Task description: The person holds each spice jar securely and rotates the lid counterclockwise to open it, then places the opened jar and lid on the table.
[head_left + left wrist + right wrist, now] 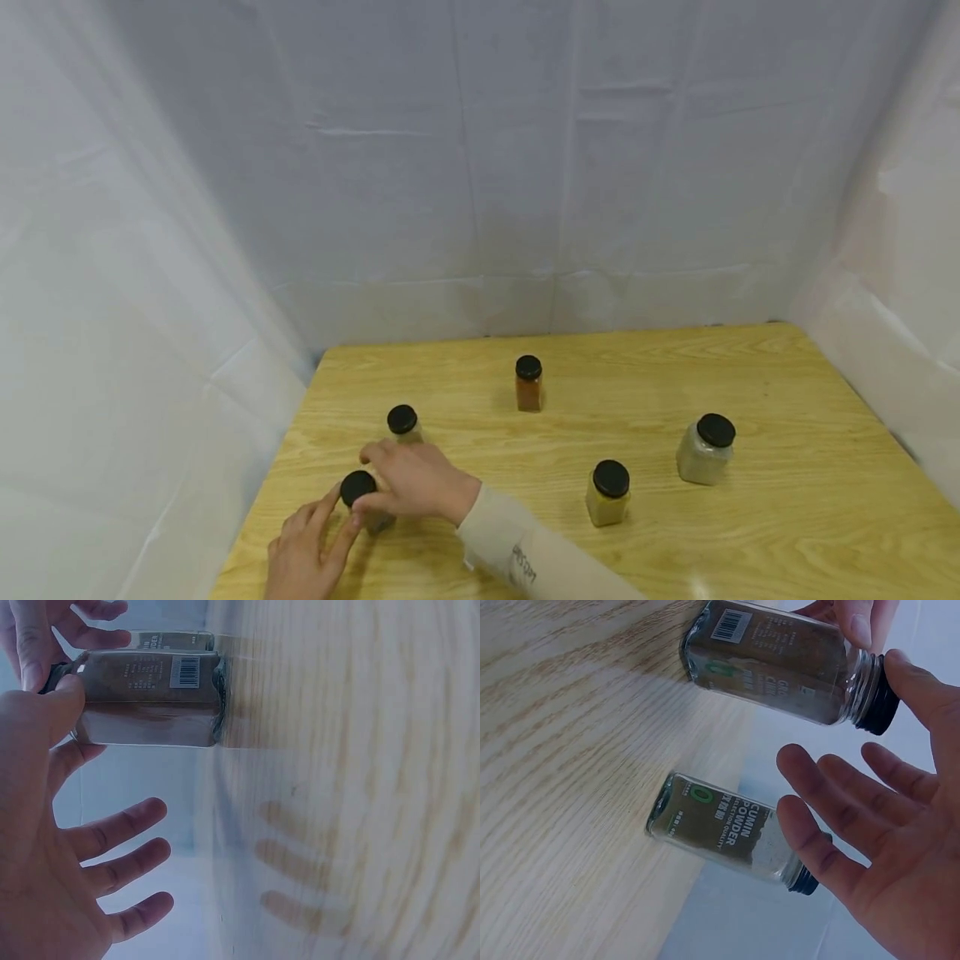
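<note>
A square glass spice jar of brown powder (150,694) with a black lid (358,487) stands upright at the table's left front. My left hand (303,542) pinches it near the neck between thumb and index finger, its other fingers spread. The thumb of my right hand (420,483) touches the black lid, while its fingers (840,799) are extended away from the jar. Just behind stands a second jar (720,825), labelled cumin powder, its black lid (402,418) showing beyond the right hand. The right fingertips overlap this jar in view; contact cannot be told.
A jar of reddish-brown powder (528,393) stands at the back middle of the wooden table (465,375). To the right are a jar of yellowish powder (606,504) and a wider jar with pale contents (699,458). White sheeting (525,167) hangs behind and at both sides.
</note>
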`<control>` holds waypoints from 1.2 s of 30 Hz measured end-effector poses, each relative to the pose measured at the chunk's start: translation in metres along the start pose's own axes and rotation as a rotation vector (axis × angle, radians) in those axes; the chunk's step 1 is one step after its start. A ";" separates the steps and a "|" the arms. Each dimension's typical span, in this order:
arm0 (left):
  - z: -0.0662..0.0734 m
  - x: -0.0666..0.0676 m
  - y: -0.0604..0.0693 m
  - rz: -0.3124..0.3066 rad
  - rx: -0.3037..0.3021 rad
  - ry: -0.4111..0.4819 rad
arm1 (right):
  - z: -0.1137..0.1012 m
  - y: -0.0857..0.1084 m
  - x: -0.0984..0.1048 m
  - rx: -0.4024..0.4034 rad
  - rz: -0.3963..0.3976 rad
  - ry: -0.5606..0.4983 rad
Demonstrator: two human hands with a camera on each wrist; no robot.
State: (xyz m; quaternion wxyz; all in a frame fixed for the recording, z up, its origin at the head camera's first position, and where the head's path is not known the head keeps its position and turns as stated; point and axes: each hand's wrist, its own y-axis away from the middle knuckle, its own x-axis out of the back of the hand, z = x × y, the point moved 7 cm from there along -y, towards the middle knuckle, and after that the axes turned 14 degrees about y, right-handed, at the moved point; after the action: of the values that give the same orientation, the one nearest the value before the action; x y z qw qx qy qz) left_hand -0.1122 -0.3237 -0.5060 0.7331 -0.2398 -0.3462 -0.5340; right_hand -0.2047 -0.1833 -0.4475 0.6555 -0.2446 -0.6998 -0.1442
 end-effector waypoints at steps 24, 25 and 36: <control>0.003 0.001 -0.001 -0.018 -0.015 0.008 | 0.001 0.003 0.002 0.072 -0.074 -0.059; 0.003 0.001 -0.001 -0.017 -0.017 0.005 | 0.000 0.002 0.002 0.074 -0.074 -0.058; 0.000 -0.002 -0.003 -0.046 0.010 -0.004 | -0.006 -0.004 0.000 0.105 -0.019 0.063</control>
State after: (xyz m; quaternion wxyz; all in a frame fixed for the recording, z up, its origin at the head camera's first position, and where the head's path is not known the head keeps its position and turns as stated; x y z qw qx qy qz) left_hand -0.1150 -0.3234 -0.5070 0.7211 -0.2290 -0.3559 -0.5486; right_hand -0.2016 -0.1903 -0.4467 0.6877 -0.1984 -0.6877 -0.1212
